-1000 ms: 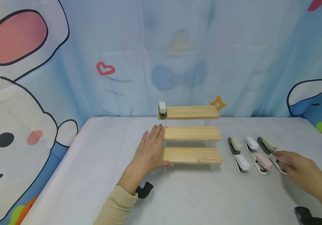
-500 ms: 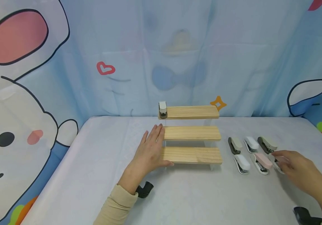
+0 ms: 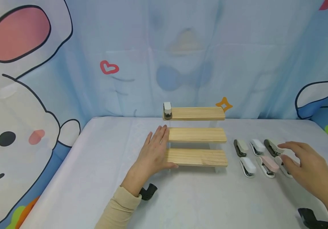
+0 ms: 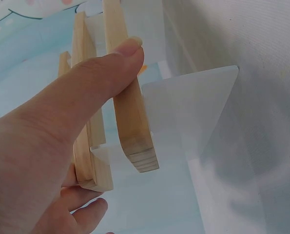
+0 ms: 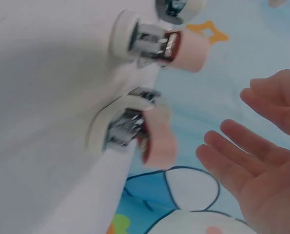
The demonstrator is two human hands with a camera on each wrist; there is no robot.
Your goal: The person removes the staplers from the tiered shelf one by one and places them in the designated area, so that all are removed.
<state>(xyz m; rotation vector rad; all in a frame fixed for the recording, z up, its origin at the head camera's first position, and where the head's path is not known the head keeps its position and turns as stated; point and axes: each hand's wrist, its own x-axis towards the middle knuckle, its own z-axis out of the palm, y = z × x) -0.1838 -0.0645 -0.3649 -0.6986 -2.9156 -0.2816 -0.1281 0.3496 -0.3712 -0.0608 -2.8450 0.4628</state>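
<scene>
My left hand (image 3: 152,152) rests against the left end of a three-tier wooden shelf (image 3: 196,157). In the left wrist view, its thumb (image 4: 101,73) presses on the front of one board, and its fingers touch the end of another. A small stapler with a white top (image 3: 167,110) stands at the left end of the top board. My right hand (image 3: 310,168) hovers at the right with thumb and fingers apart, holding nothing. It partly hides the nearest stapler (image 3: 284,166), whose top looks pink in the right wrist view. Beside that one lies a pink-topped stapler (image 3: 269,165).
More small staplers lie in two rows right of the shelf: a front white one (image 3: 248,167), a back white one (image 3: 257,147), a grey one (image 3: 240,148) and a beige-topped dark one (image 3: 274,147). A printed cloth (image 3: 135,38) hangs behind the white table (image 3: 95,178).
My right thumb and fingers have spread apart and come off the rightmost front stapler, which shifted slightly while touched. The left hand keeps its place. The head view tilts a little.
</scene>
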